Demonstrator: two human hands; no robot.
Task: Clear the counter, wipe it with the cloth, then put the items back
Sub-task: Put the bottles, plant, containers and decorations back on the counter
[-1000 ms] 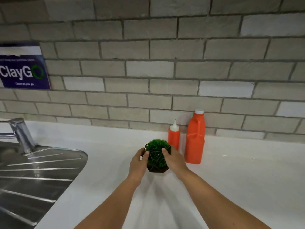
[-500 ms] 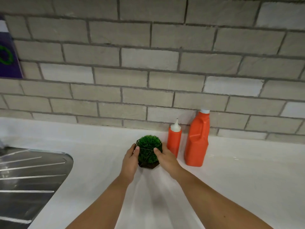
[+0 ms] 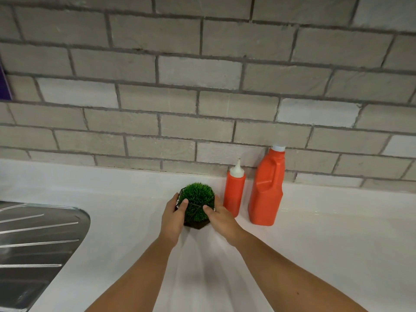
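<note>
A small green grass ball plant [image 3: 196, 199] in a dark angular pot sits on the white counter [image 3: 326, 244]. My left hand [image 3: 172, 218] grips its left side and my right hand [image 3: 219, 218] grips its right side, thumbs on the grass. Just to its right stand a small orange squeeze bottle [image 3: 234, 191] with a white nozzle and a taller orange jug [image 3: 267, 188] with a white cap, both near the wall. No cloth is in view.
A steel sink drainboard [image 3: 38, 244] takes up the left edge. A grey brick wall [image 3: 202, 97] rises right behind the counter. Bare white counter stretches to the right of the jug and in front of my arms.
Both hands have carried the plant away from me toward the wall, beside the squeeze bottle. The view has shifted right, so the tap and the poster have left the frame.
</note>
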